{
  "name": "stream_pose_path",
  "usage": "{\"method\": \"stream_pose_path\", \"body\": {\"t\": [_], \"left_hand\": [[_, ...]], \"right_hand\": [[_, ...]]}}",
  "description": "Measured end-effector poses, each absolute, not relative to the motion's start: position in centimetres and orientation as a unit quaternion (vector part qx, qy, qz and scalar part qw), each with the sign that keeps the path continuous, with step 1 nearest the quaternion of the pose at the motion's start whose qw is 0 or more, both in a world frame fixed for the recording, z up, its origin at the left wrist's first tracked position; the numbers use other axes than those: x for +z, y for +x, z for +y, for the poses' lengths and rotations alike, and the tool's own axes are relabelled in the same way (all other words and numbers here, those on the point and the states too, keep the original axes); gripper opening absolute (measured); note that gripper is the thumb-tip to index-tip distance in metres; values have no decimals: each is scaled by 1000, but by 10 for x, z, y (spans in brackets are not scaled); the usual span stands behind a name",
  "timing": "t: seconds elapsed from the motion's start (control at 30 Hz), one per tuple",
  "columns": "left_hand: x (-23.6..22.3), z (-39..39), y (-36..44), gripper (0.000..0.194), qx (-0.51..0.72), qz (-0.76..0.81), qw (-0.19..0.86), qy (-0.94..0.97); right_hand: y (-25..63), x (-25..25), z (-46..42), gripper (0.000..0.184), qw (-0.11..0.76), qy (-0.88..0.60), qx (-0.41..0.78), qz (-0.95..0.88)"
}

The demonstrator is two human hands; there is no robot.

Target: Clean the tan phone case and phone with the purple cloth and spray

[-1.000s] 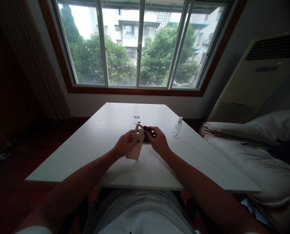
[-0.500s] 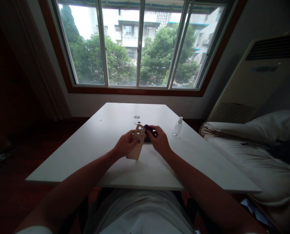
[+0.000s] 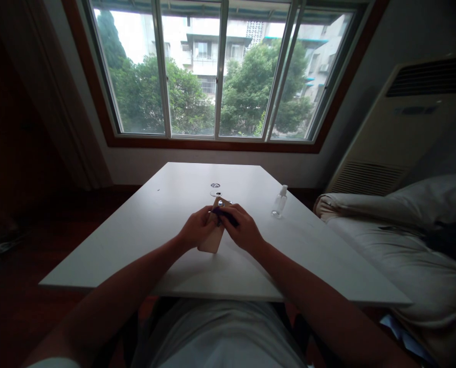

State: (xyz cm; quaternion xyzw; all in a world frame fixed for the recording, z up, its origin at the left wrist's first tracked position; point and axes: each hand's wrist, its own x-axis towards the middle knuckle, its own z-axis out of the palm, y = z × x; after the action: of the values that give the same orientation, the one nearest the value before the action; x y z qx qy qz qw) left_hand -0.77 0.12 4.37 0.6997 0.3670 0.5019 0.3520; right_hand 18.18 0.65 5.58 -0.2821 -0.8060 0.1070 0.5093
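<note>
A tan phone case (image 3: 210,241) with round camera holes at its top is gripped by my left hand (image 3: 196,226), tilted above the table. My right hand (image 3: 245,226) pinches a dark purple cloth (image 3: 228,215) and presses it against the upper part of the case, below the camera holes. The cloth and my fingers hide much of the case's middle. Whether a phone sits inside the case, I cannot tell.
Beyond my hands, two small round items, a ring-like one (image 3: 215,193) and a patterned one (image 3: 215,185), lie on the white table (image 3: 128,245). A clear spray bottle (image 3: 279,204) stands to the right. A cushioned sofa (image 3: 366,240) flanks the table's right side.
My right hand has moved left with the cloth, from the case's upper right edge onto its face. My left hand still holds the case in nearly the same place.
</note>
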Motion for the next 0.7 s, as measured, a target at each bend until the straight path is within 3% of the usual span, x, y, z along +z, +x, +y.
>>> {"method": "stream_pose_path", "body": {"t": [0.17, 0.5, 0.7], "left_hand": [[44, -1, -7, 38, 502, 357, 373, 694], [44, 1, -9, 36, 502, 360, 358, 700], [43, 1, -8, 38, 494, 356, 367, 704]], "right_hand": [[189, 55, 20, 23, 549, -352, 102, -751], [182, 54, 8, 27, 516, -287, 104, -800], [189, 49, 24, 22, 561, -355, 92, -742]]}}
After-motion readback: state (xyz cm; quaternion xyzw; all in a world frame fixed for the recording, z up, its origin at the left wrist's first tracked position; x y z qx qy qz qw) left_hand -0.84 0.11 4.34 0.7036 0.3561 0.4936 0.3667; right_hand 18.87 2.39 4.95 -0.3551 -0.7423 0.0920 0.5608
